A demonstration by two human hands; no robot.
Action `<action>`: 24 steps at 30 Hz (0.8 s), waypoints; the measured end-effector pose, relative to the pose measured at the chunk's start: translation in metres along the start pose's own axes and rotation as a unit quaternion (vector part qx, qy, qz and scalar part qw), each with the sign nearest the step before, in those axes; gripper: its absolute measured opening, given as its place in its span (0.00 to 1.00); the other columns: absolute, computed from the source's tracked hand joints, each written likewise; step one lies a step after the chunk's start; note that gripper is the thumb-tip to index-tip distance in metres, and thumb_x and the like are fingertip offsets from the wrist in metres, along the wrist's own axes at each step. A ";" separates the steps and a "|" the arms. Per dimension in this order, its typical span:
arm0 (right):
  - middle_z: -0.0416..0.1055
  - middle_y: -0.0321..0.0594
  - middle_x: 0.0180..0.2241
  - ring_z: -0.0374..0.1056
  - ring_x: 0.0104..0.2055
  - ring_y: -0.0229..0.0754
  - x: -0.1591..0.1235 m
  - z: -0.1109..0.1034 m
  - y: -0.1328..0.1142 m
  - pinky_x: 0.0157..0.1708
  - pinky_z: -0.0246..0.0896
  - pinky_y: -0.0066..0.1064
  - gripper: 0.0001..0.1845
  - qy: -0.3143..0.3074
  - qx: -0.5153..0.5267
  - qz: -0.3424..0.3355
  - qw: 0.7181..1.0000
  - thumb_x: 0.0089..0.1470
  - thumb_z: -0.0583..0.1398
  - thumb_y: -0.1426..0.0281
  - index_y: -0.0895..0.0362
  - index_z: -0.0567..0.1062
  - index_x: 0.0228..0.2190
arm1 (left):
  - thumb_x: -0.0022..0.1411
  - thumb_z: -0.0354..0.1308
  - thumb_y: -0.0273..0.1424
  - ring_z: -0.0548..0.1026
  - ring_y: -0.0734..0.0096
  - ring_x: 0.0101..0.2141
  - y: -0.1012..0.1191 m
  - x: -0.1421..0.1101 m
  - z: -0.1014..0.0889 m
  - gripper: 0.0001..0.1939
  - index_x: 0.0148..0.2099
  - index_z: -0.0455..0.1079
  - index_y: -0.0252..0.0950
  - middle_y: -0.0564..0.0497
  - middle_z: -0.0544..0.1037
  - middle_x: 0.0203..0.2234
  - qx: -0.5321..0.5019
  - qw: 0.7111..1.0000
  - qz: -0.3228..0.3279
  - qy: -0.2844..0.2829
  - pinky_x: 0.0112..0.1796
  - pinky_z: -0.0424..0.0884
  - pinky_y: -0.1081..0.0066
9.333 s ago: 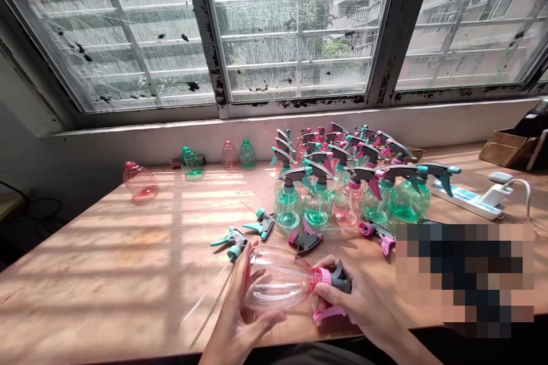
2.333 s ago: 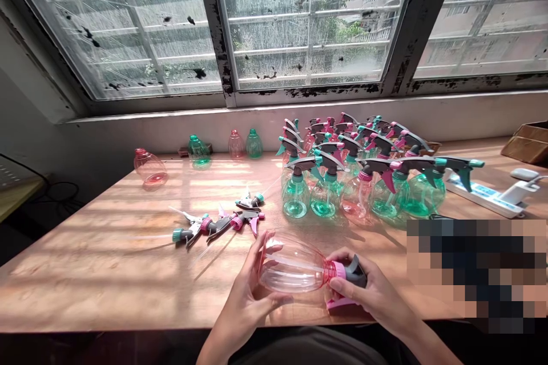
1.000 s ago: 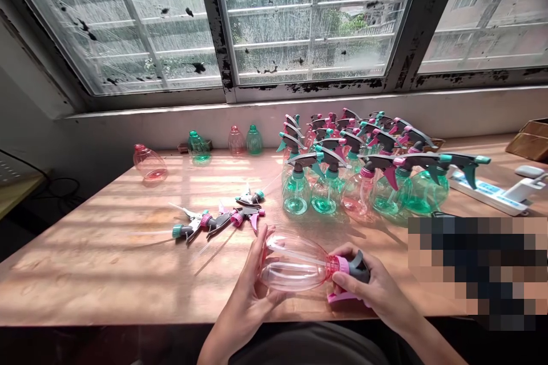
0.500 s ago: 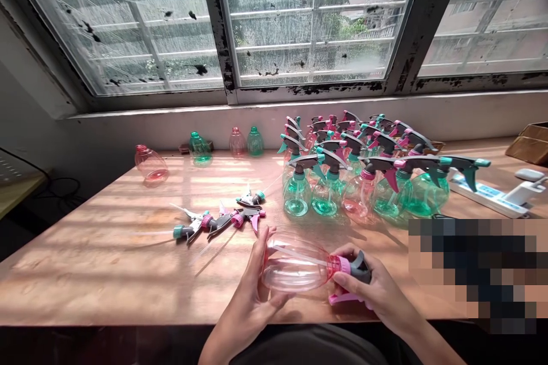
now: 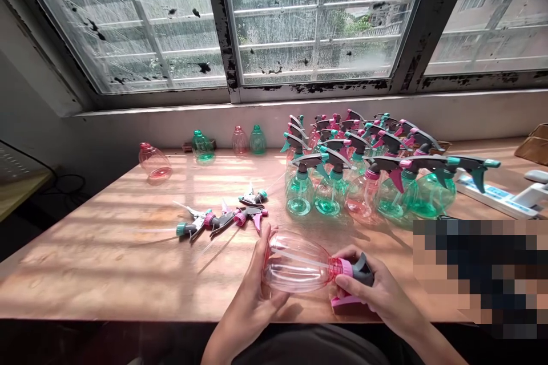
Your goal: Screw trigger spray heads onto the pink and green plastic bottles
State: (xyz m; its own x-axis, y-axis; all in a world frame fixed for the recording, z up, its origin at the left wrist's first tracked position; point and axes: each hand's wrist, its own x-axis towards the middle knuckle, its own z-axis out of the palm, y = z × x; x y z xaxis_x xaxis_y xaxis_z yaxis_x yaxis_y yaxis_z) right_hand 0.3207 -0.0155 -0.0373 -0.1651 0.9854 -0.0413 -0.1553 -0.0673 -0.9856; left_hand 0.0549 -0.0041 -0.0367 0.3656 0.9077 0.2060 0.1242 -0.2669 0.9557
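Note:
A clear pink spray bottle point(image 5: 297, 265) lies on its side between my hands, above the table's front part. My left hand point(image 5: 257, 285) is closed round its base end, thumb below and fingers behind. At the neck, my right hand point(image 5: 368, 282) grips the pink collar of the spray head point(image 5: 363, 271), which is dark grey with a pink trigger. A pale tube runs inside the bottle from the neck. Just beyond my left hand lie several loose spray heads point(image 5: 220, 221) with pink or green collars and thin tubes.
Several pink and green spray bottles point(image 5: 299, 197) with heads stand in rows at the right. Along the back left are headless bottles, among them a tilted pink bottle point(image 5: 154, 164) and a green bottle point(image 5: 257, 140). A white power strip point(image 5: 496, 197) and brown box point(image 5: 533, 145) are far right.
The view has shifted slightly, so the scene sits a little further right. Both hands keep their hold on the pink bottle and its spray head, with hardly any visible movement.

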 end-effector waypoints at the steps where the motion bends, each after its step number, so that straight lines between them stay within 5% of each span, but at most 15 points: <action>1: 0.78 0.36 0.29 0.75 0.31 0.42 0.000 0.000 0.001 0.32 0.78 0.32 0.20 -0.001 0.002 0.000 1.000 0.53 0.74 0.56 0.56 0.80 0.38 | 0.70 0.64 0.34 0.44 0.47 0.75 0.000 0.000 0.000 0.49 0.78 0.34 0.60 0.51 0.38 0.79 0.004 1.000 -0.002 0.002 0.70 0.52 0.52; 5: 0.78 0.36 0.32 0.75 0.32 0.42 0.000 -0.001 0.004 0.33 0.78 0.33 0.20 0.005 -0.002 -0.006 1.000 0.51 0.75 0.56 0.56 0.80 0.39 | 0.61 0.72 0.35 0.49 0.41 0.74 -0.003 -0.003 -0.001 0.58 0.78 0.36 0.56 0.47 0.42 0.78 -0.009 1.000 -0.013 0.002 0.70 0.54 0.50; 11: 0.80 0.37 0.29 0.77 0.30 0.42 0.003 -0.005 0.007 0.34 0.73 0.32 0.20 -0.026 0.003 -0.004 1.000 0.56 0.72 0.56 0.56 0.77 0.41 | 0.65 0.69 0.37 0.60 0.43 0.70 -0.002 -0.003 0.001 0.52 0.77 0.38 0.60 0.49 0.41 0.78 -0.028 0.999 -0.019 0.012 0.66 0.62 0.51; 14: 0.79 0.36 0.28 0.76 0.30 0.42 0.003 -0.004 0.007 0.33 0.73 0.32 0.21 -0.032 0.008 0.001 0.999 0.55 0.72 0.55 0.56 0.76 0.41 | 0.69 0.64 0.37 0.56 0.45 0.72 0.000 0.000 0.002 0.48 0.77 0.37 0.61 0.49 0.43 0.78 -0.015 1.000 -0.012 0.014 0.68 0.57 0.50; 17: 0.77 0.35 0.30 0.74 0.31 0.41 0.002 -0.003 0.005 0.33 0.74 0.31 0.21 -0.018 0.003 -0.001 1.000 0.54 0.74 0.56 0.56 0.77 0.41 | 0.65 0.69 0.38 0.53 0.44 0.73 0.000 0.001 0.002 0.53 0.77 0.36 0.61 0.50 0.45 0.78 -0.005 1.000 -0.008 0.014 0.70 0.51 0.49; 24: 0.78 0.36 0.30 0.74 0.31 0.41 0.002 -0.004 0.007 0.34 0.73 0.32 0.21 -0.028 0.004 0.000 1.000 0.54 0.73 0.56 0.56 0.77 0.41 | 0.61 0.73 0.37 0.55 0.44 0.72 -0.004 -0.003 0.001 0.56 0.77 0.38 0.62 0.52 0.45 0.78 -0.038 0.999 -0.022 0.017 0.69 0.57 0.51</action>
State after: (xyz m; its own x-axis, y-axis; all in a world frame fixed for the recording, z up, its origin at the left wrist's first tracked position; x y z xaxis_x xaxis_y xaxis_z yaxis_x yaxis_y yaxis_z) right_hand 0.3228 -0.0132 -0.0450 -0.2187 0.9753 -0.0312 -0.1630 -0.0681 -0.9843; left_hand 0.0547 -0.0060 -0.0409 0.3291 0.9289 0.1697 0.0677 -0.2025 0.9769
